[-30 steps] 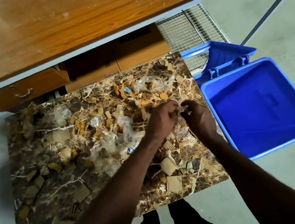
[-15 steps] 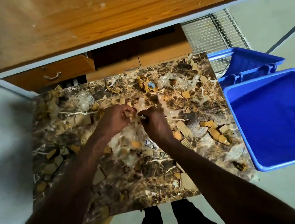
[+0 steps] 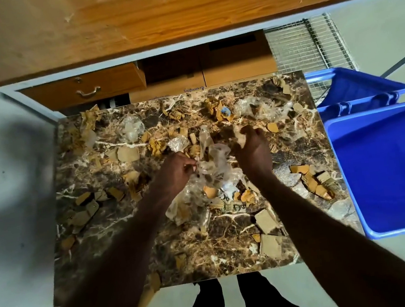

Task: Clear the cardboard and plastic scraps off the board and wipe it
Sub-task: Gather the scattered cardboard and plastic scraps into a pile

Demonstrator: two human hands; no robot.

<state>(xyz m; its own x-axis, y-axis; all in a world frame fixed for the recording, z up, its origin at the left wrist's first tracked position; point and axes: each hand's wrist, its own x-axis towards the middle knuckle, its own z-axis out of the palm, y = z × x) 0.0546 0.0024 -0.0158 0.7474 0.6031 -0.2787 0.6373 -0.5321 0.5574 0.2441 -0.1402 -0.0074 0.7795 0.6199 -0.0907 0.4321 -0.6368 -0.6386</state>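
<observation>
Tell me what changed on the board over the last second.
Both hands left the board's right edge by the blue bin for the middle of the board. The left hand now pinches the clear plastic there; the right hand has closed on a scrap beside it. The camera shifted too. The bin is as empty as before, and the cardboard pieces at the near edge lie unmoved.

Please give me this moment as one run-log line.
left hand: gathering clear plastic scraps | right hand: gripping scrap | brown marbled board: cardboard pieces scattered | blue plastic bin: beside board, looks empty | wipe: not started
</observation>
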